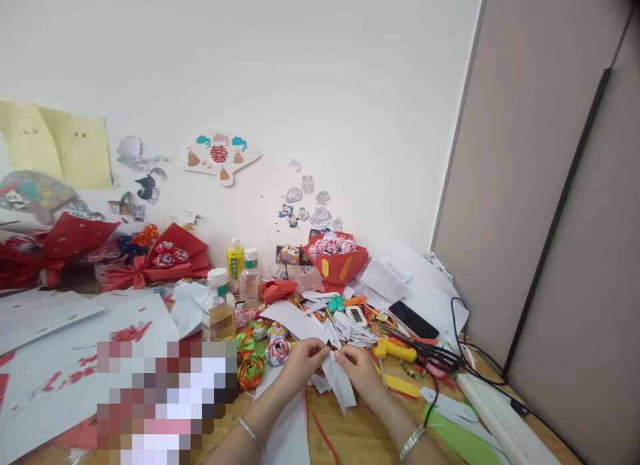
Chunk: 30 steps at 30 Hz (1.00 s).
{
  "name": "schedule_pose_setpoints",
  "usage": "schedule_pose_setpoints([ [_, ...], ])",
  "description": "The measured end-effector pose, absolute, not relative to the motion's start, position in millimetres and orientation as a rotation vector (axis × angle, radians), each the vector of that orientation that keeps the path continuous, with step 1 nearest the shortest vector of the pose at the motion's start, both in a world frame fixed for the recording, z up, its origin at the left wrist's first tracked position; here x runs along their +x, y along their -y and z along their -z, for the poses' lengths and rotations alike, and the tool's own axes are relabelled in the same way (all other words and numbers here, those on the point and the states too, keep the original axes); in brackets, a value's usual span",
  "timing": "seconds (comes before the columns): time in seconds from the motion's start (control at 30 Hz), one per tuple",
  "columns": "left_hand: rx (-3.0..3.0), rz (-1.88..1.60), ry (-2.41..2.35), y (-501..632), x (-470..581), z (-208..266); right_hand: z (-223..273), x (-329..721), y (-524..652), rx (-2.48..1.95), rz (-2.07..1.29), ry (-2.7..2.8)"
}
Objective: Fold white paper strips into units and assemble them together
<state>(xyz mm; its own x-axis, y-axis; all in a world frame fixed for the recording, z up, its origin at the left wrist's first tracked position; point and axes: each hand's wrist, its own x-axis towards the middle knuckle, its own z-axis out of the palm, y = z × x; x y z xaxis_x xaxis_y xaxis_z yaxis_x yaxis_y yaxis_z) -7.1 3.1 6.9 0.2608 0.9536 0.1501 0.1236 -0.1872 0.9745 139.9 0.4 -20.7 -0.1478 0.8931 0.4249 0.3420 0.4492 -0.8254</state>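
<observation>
Between my two hands hangs a folded strip of white paper [339,383], its lower end spreading into a point. My left hand [306,359] pinches its top edge between thumb and fingertips. From the other side my right hand [356,366] pinches the same edge, fingertips close to the left ones. Left of my left hand lie several folded paper flowers, among them a pink-and-white rose [277,351] and an orange-green rose [251,371]. Just beyond the hands is a heap of white paper strips [345,328].
A yellow glue gun [395,349], black cables [440,357] and a phone [414,319] lie to the right. A bottle [219,308] stands left. Red paper bouquets [336,261] line the wall. A long white bar [505,418] lies at the right edge.
</observation>
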Motion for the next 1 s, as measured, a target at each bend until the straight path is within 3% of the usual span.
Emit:
schedule_pose_setpoints([
  [0.47, 1.554, -1.029, -1.047, -1.0, -5.2, -5.5, 21.3, 140.3, 0.7, -1.069, -0.748, 1.694],
  [1.0, 1.856, -1.035, -1.097, -1.9, -9.5, -6.1, 20.6, 137.8, 7.1, -1.064, -0.548, 1.903],
])
